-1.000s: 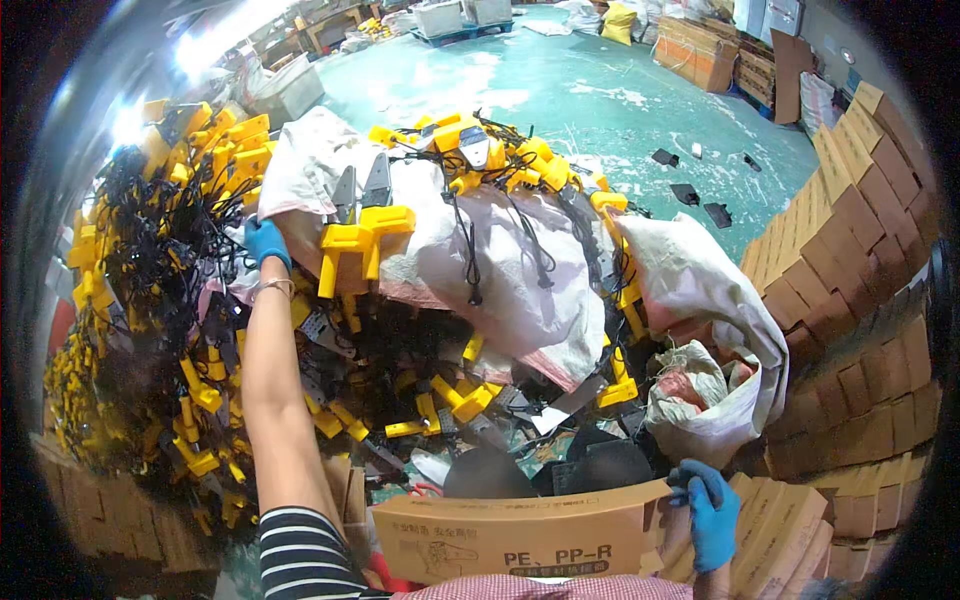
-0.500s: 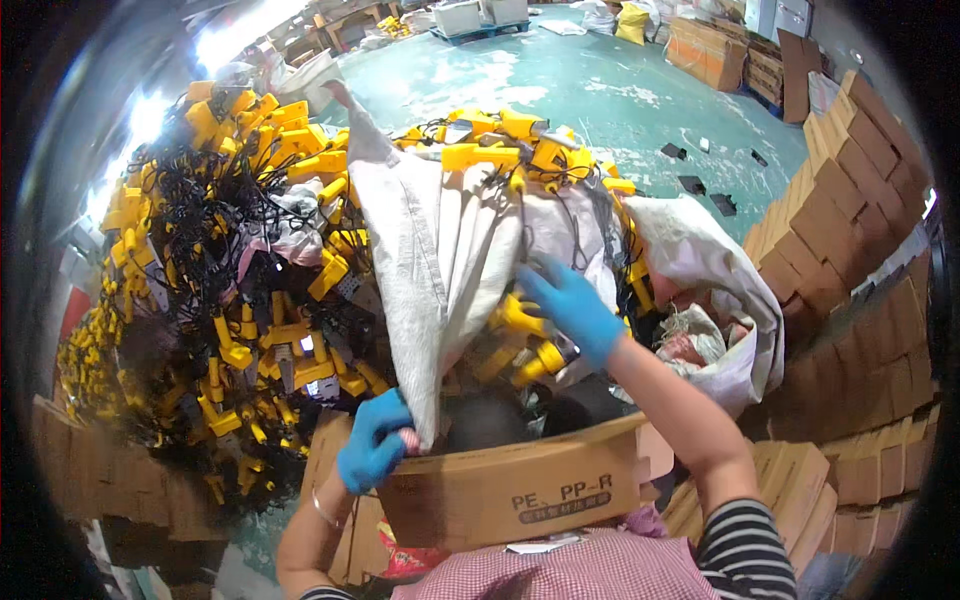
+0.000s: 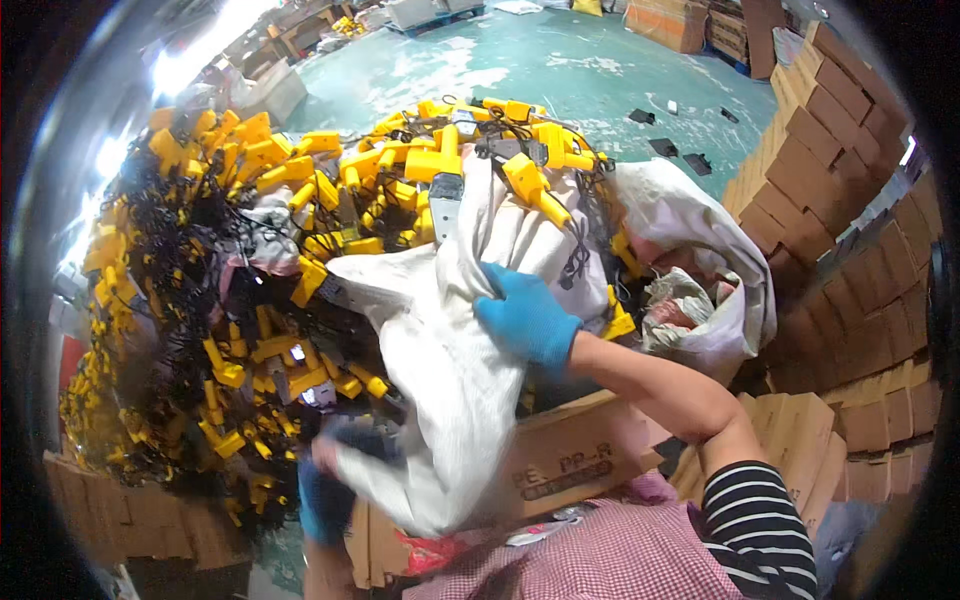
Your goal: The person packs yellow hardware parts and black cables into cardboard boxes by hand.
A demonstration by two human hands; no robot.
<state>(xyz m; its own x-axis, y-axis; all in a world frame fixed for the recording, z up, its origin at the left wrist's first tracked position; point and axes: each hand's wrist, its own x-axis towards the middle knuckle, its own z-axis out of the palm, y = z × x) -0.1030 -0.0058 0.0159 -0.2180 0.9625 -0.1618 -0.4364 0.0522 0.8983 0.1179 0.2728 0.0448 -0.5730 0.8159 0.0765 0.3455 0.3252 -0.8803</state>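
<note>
A white woven sack hangs crumpled in front of me, draped across a cardboard box by my body. My right hand, in a blue glove, is closed on a fold at the sack's upper right side. At the lower left, my left hand, also blue-gloved and smeared by motion, grips the sack's corner. Past the sack lies a large heap of yellow-handled corded tools, some with grey metal bodies. Much of the box's opening is hidden behind the sack.
Another white sack, rolled open, lies right of the heap. Flattened cardboard boxes are stacked along the right side. Small black pieces lie on the green floor. More cardboard stands at lower left.
The sack's tall peak has come down, and its cloth now spreads over the box. My right hand has closed on the sack; my left hand has moved left and down with the corner.
</note>
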